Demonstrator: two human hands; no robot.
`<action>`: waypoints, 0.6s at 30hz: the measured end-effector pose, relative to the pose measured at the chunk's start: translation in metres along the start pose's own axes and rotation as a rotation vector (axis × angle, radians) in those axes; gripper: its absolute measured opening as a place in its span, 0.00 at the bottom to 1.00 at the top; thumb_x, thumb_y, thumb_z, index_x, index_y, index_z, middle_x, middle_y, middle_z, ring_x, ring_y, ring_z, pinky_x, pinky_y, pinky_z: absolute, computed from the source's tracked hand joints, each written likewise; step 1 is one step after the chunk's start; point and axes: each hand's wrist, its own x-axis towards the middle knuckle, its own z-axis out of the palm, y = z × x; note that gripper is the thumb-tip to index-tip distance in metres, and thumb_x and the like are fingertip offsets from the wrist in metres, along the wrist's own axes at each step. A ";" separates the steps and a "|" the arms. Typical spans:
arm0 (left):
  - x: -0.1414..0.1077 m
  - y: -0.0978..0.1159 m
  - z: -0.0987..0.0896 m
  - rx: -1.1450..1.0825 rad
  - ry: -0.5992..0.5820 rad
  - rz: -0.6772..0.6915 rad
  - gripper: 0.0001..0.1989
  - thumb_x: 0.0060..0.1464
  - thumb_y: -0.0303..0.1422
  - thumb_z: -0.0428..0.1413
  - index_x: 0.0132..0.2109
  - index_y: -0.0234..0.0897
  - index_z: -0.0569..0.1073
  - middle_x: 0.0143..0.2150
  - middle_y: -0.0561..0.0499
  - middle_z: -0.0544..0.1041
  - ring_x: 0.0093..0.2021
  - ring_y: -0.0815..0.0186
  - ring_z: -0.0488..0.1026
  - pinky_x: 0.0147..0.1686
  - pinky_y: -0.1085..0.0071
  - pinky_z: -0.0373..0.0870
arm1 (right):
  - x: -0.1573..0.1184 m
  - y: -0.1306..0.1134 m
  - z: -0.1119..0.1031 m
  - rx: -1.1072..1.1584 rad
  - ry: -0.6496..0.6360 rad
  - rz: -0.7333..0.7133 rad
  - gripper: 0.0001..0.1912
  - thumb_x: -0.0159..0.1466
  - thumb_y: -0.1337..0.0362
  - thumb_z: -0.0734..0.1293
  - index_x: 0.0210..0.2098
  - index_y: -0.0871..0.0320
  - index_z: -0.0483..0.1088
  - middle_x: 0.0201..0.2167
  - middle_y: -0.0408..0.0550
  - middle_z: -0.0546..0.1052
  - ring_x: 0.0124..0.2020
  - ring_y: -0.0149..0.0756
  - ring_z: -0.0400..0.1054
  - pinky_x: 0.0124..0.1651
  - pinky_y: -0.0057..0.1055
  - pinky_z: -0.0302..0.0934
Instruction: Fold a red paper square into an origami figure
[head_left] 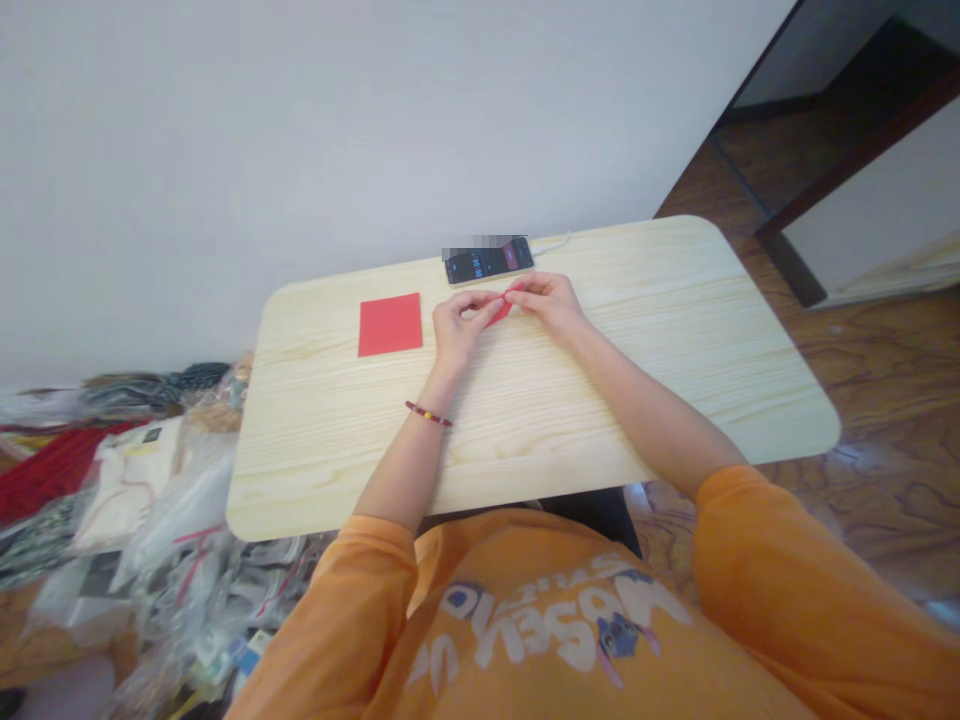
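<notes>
Between my two hands is a small folded piece of red paper [500,311], partly covered by the fingers. My left hand [459,325] pinches its left side, thumb against fingers. At its upper right, my right hand [550,302] pinches the same piece, and the fingertips of both hands nearly meet. A flat square of red paper [390,325] lies on the table to the left of my left hand. Just beyond the hands a phone [489,262] lies face up with its screen lit.
The light wooden table [540,430] stands against a pale wall [337,130]. A white cable [553,245] runs from the phone's right end. Clothes and plastic bags [180,490] are piled on the left. A white panel [877,190] stands at the right on the wooden floor.
</notes>
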 end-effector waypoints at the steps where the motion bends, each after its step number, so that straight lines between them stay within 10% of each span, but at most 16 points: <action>1: 0.000 0.000 0.000 0.002 -0.001 -0.001 0.05 0.47 0.35 0.63 0.32 0.38 0.80 0.33 0.49 0.81 0.35 0.64 0.76 0.41 0.67 0.70 | 0.000 0.000 0.000 -0.002 0.000 0.005 0.16 0.43 0.56 0.76 0.25 0.58 0.72 0.20 0.39 0.72 0.20 0.24 0.57 0.23 0.25 0.50; 18: 0.001 -0.004 0.001 0.034 -0.025 0.102 0.05 0.48 0.35 0.61 0.32 0.38 0.78 0.33 0.50 0.80 0.35 0.67 0.73 0.40 0.69 0.69 | 0.000 0.001 -0.002 0.039 -0.037 0.028 0.17 0.43 0.56 0.76 0.26 0.60 0.72 0.20 0.39 0.71 0.20 0.23 0.56 0.24 0.25 0.48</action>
